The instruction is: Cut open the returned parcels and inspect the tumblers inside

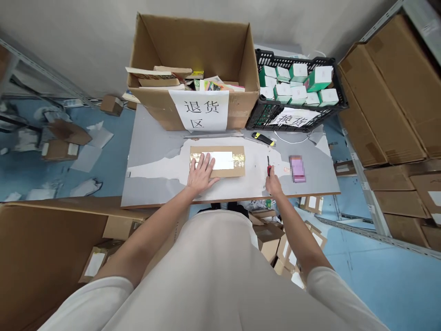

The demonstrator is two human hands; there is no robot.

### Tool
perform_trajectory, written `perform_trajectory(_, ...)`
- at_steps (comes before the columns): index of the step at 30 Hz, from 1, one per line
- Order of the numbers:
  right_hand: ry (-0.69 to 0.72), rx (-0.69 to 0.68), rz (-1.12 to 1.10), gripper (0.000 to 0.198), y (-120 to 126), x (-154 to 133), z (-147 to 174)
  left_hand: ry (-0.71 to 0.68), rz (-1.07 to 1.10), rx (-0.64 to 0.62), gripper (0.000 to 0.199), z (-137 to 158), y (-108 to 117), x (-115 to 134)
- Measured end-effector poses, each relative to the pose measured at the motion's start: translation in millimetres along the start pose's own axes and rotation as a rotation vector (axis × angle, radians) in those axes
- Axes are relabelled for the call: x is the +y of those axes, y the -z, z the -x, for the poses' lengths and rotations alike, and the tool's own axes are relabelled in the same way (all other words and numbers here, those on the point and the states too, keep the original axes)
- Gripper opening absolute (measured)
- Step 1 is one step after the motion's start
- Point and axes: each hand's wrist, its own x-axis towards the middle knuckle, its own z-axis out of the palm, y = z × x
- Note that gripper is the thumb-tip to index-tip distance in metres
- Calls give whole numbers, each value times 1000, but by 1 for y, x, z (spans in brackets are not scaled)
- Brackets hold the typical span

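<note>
A sealed cardboard box (238, 171) lies flat on the table, with shiny tape and a white label (225, 160) on top. My left hand (200, 175) rests on its left end, fingers spread and palm down. To the right of the box, my right hand (273, 184) is closed round a small red-handled knife (268, 169); its thin dark blade points away from me. A black and yellow utility knife (263, 139) lies behind, near the black crate. Right of my right hand is a pink-purple item (297, 168), blurred out.
At the table's (155, 193) back stand a large open carton (155, 108) of books and a black crate (253, 122) of green-white boxes. Both carry paper signs. Shelves with cartons (396, 92) rise at right. A big open carton (44, 257) is at lower left; boxes and paper litter the floor.
</note>
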Motion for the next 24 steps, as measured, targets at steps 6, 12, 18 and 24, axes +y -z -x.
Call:
perform_trajectory(6,-47,-12,390,66,-51,-12,-15,-52,-10,13,58,28,-6,10)
perform_trajectory(12,481,324,224,68,-13,-65,-26,15,54,23,59,41,-13,20)
perform_trajectory(18,1017,13,581,82,-6,-166,-33,10,107,-8,69,42,-10,21)
perform_trajectory(24,1023,-143,845,66,0,-200,-37,-15,144,-16,77,44,-11,19)
